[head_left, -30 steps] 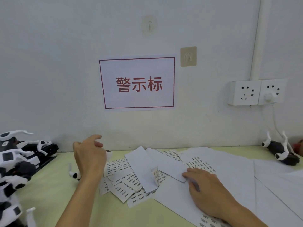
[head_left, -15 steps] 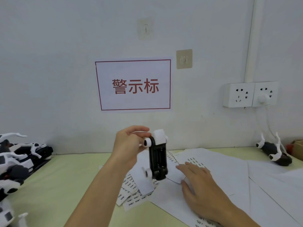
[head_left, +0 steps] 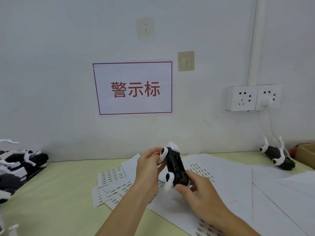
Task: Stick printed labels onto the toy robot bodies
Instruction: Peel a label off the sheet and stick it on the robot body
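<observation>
A black toy robot body point(head_left: 175, 167) with white legs is held above the table, its black underside facing me. My left hand point(head_left: 150, 169) grips it by its upper left white leg. My right hand point(head_left: 196, 189) holds its lower end, thumb and fingers curled round the black body. Below lie several cut label sheets point(head_left: 112, 176) with small printed labels. A larger label sheet point(head_left: 201, 169) sits behind my right hand. Whether a label is pinched in my fingers I cannot tell.
A pile of black-and-white toy robots point(head_left: 18, 164) fills the table's left edge. One more toy robot point(head_left: 277, 155) lies at the back right next to a cardboard box point(head_left: 306, 154). White backing paper point(head_left: 255, 193) covers the right side. A plugged wall socket point(head_left: 254, 97) hangs above.
My left hand picked a toy robot up from the table and brought it to the middle. My right hand left the paper and took hold of the robot's lower end.
</observation>
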### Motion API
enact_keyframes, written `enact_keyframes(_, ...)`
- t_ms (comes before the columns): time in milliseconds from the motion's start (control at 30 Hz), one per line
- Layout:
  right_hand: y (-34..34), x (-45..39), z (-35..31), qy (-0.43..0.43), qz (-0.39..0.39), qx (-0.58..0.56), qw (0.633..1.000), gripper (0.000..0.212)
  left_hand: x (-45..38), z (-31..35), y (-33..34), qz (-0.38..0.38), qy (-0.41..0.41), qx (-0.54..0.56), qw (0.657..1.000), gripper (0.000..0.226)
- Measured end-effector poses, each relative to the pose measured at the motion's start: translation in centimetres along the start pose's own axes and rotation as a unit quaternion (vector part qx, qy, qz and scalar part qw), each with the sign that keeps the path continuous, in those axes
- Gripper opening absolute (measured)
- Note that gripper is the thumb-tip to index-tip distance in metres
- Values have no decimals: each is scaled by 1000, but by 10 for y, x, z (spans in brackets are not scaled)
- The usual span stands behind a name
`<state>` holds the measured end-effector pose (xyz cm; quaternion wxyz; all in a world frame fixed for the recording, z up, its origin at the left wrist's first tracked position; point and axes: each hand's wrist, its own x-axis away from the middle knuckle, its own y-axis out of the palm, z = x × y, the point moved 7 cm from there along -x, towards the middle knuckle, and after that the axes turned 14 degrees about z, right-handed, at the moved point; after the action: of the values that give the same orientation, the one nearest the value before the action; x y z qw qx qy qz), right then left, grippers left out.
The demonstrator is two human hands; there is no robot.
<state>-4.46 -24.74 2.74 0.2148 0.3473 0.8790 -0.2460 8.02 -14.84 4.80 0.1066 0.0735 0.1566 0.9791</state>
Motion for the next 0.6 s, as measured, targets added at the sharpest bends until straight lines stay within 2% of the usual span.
enact_keyframes(133, -14, -4, 7, 58, 44, -89, 993, 20, 2, -5, 1, -40, 50, -75, 995, 27)
enact_keyframes(300, -15, -5, 16, 127, 26, -211, 969, 26, 4, 10, 4, -80, 130, -123, 981, 16)
enact_keyframes(433, -13, -4, 23, 154, 17, -244, 957, 39, 4, 7, 3, -123, 90, -125, 980, 13)
enact_keyframes(600, -11, -8, 27, 172, 26, -250, 952, 32, 0, 3, -1, -115, 77, -108, 984, 16)
